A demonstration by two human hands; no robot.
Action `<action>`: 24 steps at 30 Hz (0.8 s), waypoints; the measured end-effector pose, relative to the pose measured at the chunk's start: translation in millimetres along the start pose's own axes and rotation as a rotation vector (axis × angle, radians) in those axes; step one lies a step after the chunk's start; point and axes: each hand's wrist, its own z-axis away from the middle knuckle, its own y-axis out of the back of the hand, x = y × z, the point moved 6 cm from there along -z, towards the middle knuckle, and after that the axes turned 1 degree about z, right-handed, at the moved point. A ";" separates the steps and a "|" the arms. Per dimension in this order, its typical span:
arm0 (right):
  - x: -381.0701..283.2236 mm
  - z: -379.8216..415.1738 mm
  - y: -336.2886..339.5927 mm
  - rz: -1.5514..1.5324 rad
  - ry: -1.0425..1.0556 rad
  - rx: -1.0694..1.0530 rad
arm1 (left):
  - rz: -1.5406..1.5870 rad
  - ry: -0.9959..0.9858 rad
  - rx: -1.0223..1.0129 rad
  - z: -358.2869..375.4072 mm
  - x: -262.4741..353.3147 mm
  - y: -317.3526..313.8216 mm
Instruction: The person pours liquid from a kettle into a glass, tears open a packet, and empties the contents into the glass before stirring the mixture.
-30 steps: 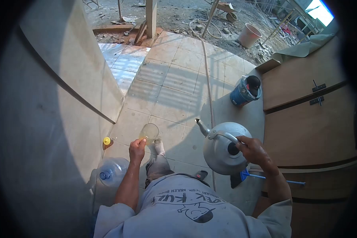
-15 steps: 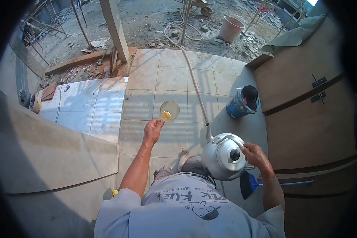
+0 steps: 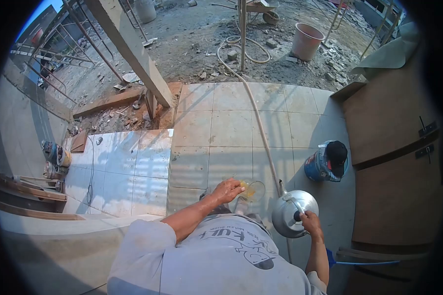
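My left hand (image 3: 227,191) is closed on a clear glass (image 3: 255,191), which tilts to the right in front of my body and has something yellow near its gripped end. My right hand (image 3: 311,222) grips the handle of a silver metal kettle (image 3: 286,216) with a black lid knob. The kettle's spout points away from me, its tip a little to the right of the glass. A gap separates glass and kettle. The fingertips under the glass are partly hidden.
A hose (image 3: 260,125) runs over the floor tiles (image 3: 231,129). At the right are a blue bucket (image 3: 316,167) with a black cap (image 3: 336,156) on it, wooden doors (image 3: 388,118) and a blue broom handle (image 3: 369,263). A slanted post (image 3: 133,51) and pink bucket (image 3: 307,42) stand ahead.
The glass has come closer to my body and to the kettle, and now lies tilted sideways. The kettle has shifted slightly right and down. The whole view has turned.
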 end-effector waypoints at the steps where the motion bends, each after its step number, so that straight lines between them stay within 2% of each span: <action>1: 6.7 -6.8 0.0 -0.007 -0.059 0.002 | -0.009 -0.008 -0.032 -15.6 -5.3 2.2; 3: 5.4 -16.7 11.3 -0.078 -0.138 0.018 | 0.044 -0.099 -0.039 -54.1 -5.2 13.3; 7: -22.0 -69.1 45.2 -0.030 -0.179 0.169 | 0.036 -0.156 -0.056 -162.7 -15.7 40.5; 9: -55.4 -88.2 58.7 -0.156 -0.397 0.065 | 0.006 -0.043 0.138 -229.7 -34.9 77.4; 10: -66.4 -99.0 60.6 -0.160 -0.436 0.054 | 0.071 0.033 0.153 -263.6 -53.1 99.9; 11: -77.8 -116.6 67.5 -0.165 -0.462 0.061 | 0.139 0.091 0.179 -310.9 -71.4 131.9; 12: -87.3 -131.2 71.3 -0.156 -0.501 0.090 | 0.448 0.244 0.174 -364.4 -103.6 158.8; 14: -123.9 -151.3 84.6 -0.189 -0.511 0.078 | 0.883 0.376 0.449 -430.1 -96.1 267.5; 15: -135.3 -160.8 90.4 -0.225 -0.506 0.088 | 0.964 0.419 0.559 -466.6 -105.9 322.1; 16: -156.7 -169.4 101.6 -0.200 -0.531 0.083 | 1.026 0.373 0.587 -491.9 -94.5 376.3; 18: -181.6 -190.7 118.0 -0.221 -0.552 0.114 | 0.962 0.295 0.536 -541.7 -91.4 460.7; 20: -216.3 -205.7 132.0 -0.241 -0.566 0.099 | 0.892 0.292 0.449 -574.5 -93.6 497.7; 21: -240.2 -213.2 140.8 -0.266 -0.584 0.099 | 0.828 0.280 0.416 -579.4 -87.4 502.8; 24: -268.7 -251.2 142.3 -0.340 -0.467 0.104 | 0.755 0.325 0.264 -584.3 -105.5 458.1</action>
